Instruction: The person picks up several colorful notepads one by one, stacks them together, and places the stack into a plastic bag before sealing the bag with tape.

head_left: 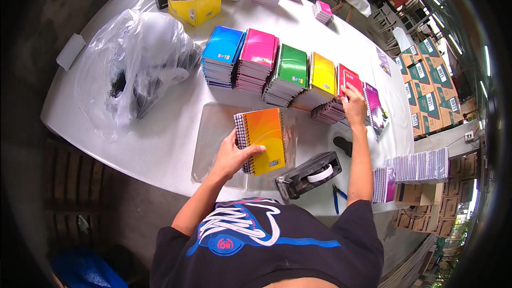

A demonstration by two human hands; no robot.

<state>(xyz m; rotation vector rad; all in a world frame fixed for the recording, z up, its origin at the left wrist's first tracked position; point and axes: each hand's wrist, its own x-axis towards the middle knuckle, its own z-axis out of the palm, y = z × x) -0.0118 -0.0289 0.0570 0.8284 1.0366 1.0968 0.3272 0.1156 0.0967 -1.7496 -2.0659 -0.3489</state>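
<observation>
Left hand [232,154] grips small stack of spiral notebooks, orange cover on top [264,138], thumb across cover, stack resting on clear plastic sheet [210,144] at near edge of white desk [160,138]. Right hand [353,104] lies fingers-down on red notebook stack [346,82], last in row after blue [223,53], pink [257,58], green [289,72], yellow stacks [320,77]. Black tape dispenser [309,175] just right of held stack.

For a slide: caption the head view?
Left hand holds orange notebooks; right hand touches the red stack.
</observation>
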